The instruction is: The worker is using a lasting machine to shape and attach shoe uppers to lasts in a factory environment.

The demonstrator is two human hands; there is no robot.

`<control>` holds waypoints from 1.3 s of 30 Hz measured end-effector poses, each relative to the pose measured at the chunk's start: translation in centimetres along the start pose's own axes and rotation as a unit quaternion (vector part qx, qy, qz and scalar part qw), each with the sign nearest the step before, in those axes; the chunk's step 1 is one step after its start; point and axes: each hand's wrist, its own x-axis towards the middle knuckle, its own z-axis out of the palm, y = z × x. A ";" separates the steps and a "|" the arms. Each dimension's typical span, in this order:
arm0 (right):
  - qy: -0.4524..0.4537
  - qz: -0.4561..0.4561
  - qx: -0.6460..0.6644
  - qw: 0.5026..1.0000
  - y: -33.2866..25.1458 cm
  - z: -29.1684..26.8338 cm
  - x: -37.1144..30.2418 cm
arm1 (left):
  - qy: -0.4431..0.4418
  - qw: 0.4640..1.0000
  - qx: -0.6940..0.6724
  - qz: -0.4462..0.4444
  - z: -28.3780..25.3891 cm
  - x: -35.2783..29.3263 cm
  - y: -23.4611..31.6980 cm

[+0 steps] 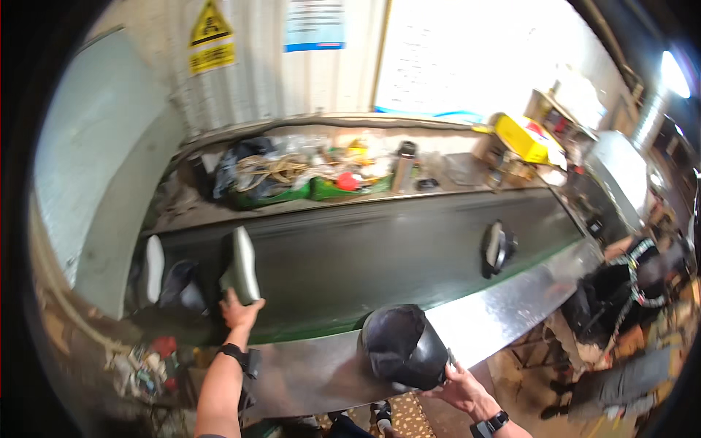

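Observation:
My left hand point(241, 314) is closed on the near end of a shoe with a pale sole point(247, 266), which lies tipped on its side over the dark conveyor belt point(365, 248). Its dark upper mostly faces away. Over the metal ledge, my right hand point(467, 388) grips the lower right edge of a black boot point(404, 347), whose wide opening shows. Left of my left hand are another pale sole point(154, 269) and a black boot upper point(183, 287). Farther right on the belt rests a dark shoe with a light sole point(497, 247), apart from both hands.
A shiny metal ledge point(482, 321) runs along the belt's near side. Behind the belt, a shelf bears green trays point(343, 190) of cords and scraps, a dark bottle point(404, 166) and a yellow box point(522, 137). A grey panel point(95, 153) rises at left.

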 end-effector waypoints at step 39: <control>-0.117 -0.501 -0.730 0.450 9.5 -3.0 -6.3 | -0.393 0.878 -0.272 -0.016 1.6 -22.3 7.1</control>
